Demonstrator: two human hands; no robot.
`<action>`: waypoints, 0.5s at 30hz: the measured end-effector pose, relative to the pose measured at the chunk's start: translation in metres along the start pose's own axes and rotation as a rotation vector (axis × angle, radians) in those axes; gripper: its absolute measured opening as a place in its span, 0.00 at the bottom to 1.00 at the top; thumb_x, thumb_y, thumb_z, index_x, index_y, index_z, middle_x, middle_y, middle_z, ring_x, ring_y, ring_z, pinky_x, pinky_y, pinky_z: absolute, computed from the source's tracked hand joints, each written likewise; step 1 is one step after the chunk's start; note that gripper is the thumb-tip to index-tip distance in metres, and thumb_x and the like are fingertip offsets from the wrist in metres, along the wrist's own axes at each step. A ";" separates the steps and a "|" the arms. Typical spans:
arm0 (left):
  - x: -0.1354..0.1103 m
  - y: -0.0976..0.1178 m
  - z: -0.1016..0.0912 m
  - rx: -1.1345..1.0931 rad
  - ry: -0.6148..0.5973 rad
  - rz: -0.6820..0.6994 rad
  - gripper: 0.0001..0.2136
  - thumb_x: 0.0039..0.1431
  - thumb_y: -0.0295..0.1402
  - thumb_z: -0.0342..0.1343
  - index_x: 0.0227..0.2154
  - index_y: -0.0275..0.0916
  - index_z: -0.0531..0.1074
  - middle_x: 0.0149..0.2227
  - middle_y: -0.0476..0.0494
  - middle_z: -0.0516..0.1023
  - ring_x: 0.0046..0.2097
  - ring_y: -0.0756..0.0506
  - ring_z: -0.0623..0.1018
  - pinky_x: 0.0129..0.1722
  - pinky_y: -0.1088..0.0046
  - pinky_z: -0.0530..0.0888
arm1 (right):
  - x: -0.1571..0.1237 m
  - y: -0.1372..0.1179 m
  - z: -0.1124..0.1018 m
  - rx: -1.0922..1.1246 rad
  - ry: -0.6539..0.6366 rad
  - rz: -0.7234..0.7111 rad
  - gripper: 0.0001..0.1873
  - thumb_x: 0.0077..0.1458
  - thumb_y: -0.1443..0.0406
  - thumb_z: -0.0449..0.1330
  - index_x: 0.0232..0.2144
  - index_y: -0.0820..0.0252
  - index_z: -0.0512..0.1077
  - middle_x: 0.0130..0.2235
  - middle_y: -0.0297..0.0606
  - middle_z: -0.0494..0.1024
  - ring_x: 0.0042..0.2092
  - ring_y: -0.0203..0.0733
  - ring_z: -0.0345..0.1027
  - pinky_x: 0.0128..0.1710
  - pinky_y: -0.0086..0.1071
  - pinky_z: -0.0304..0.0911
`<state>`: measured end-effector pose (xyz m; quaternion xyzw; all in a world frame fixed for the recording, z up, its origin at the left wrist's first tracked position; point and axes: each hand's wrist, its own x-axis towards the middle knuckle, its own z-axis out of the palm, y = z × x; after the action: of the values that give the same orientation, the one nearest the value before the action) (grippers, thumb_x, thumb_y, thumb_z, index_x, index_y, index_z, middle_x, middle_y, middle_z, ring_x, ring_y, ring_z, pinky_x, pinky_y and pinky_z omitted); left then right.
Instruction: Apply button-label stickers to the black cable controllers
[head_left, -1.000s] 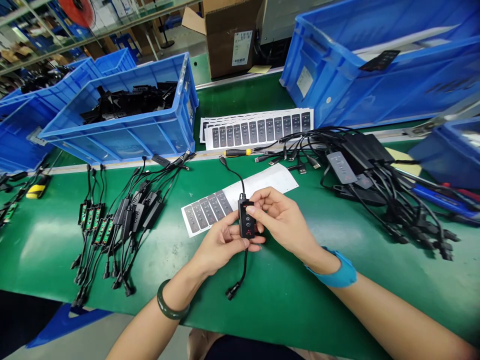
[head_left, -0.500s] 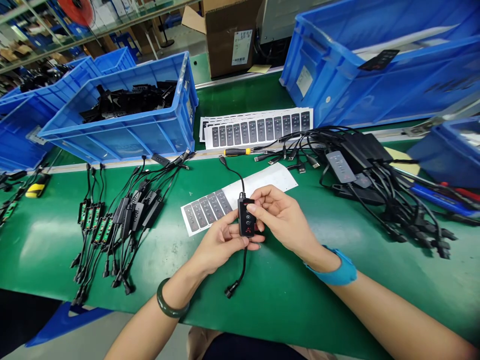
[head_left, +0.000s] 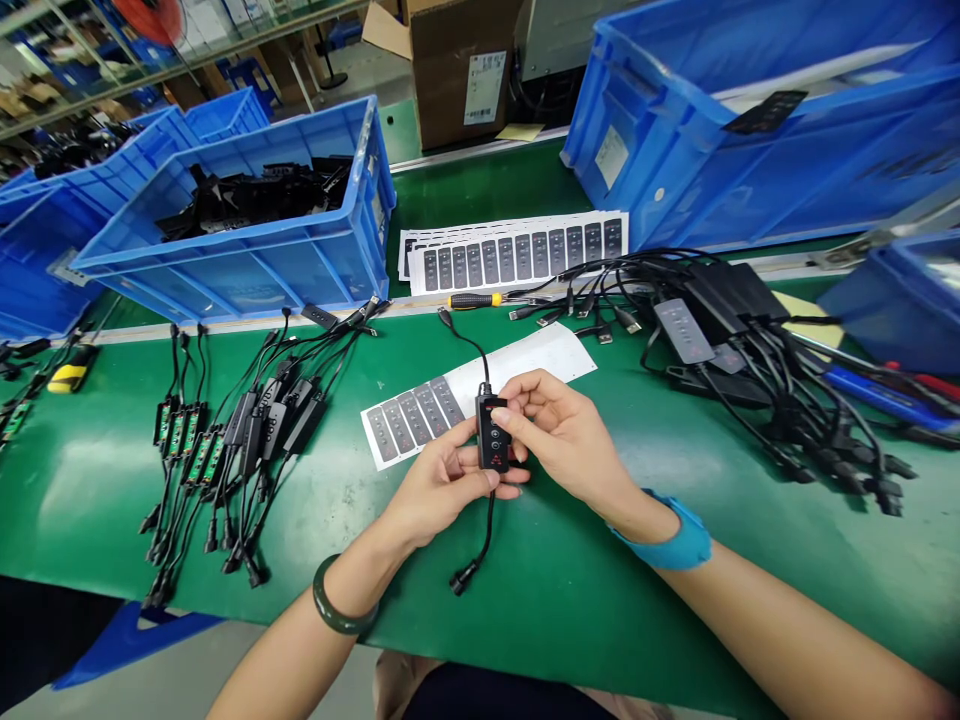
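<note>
A small black inline controller (head_left: pixel 493 440) with buttons and a red mark on its face is held upright over the green table (head_left: pixel 570 590). My left hand (head_left: pixel 439 488) grips its lower end from the left. My right hand (head_left: pixel 559 432) pinches its upper right edge, fingers pressed on its face. A thin black cable (head_left: pixel 465 345) runs from its top toward the back, and a short lead with a plug (head_left: pixel 463 580) hangs below. A sticker sheet (head_left: pixel 420 415) with several dark labels lies just behind my hands.
A row of cabled controllers (head_left: pixel 247 440) lies left. A tangle of black cables and controllers (head_left: pixel 750 340) lies right. More sticker sheets (head_left: pixel 517 250) and a screwdriver (head_left: pixel 474 300) sit behind. Blue bins stand at back left (head_left: pixel 247 270) and back right (head_left: pixel 750 160).
Both hands and the controller stay almost still; my right fingers shift slightly on its upper face. The view tilts a little.
</note>
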<state>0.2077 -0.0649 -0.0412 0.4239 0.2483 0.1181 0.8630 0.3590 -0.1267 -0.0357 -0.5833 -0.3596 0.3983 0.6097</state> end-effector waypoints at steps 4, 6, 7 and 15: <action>0.001 -0.001 0.001 0.024 0.007 0.009 0.28 0.55 0.31 0.65 0.59 0.40 0.67 0.45 0.36 0.81 0.45 0.38 0.81 0.44 0.64 0.76 | -0.001 0.002 0.001 -0.036 0.018 -0.012 0.13 0.52 0.56 0.65 0.33 0.57 0.68 0.26 0.30 0.66 0.23 0.32 0.61 0.18 0.25 0.63; 0.001 -0.002 0.001 0.039 0.009 0.014 0.28 0.55 0.32 0.65 0.59 0.40 0.66 0.46 0.36 0.80 0.45 0.38 0.81 0.44 0.64 0.76 | -0.001 0.005 0.001 -0.057 0.036 -0.022 0.13 0.52 0.56 0.64 0.33 0.57 0.69 0.26 0.30 0.67 0.24 0.32 0.61 0.19 0.26 0.63; 0.001 -0.002 0.001 0.047 0.010 0.015 0.29 0.55 0.32 0.65 0.59 0.40 0.66 0.46 0.35 0.80 0.45 0.38 0.81 0.44 0.64 0.76 | -0.001 0.006 0.001 -0.066 0.043 -0.026 0.12 0.52 0.57 0.64 0.33 0.57 0.69 0.26 0.30 0.67 0.24 0.32 0.61 0.19 0.26 0.63; -0.001 -0.002 0.005 0.123 0.024 0.026 0.29 0.55 0.35 0.64 0.60 0.39 0.65 0.46 0.36 0.80 0.43 0.40 0.81 0.43 0.66 0.76 | -0.003 0.014 0.001 -0.101 0.060 -0.028 0.10 0.53 0.59 0.63 0.35 0.57 0.68 0.26 0.29 0.66 0.25 0.33 0.61 0.20 0.26 0.63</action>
<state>0.2097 -0.0695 -0.0401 0.4780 0.2600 0.1187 0.8306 0.3557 -0.1284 -0.0491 -0.6202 -0.3688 0.3534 0.5954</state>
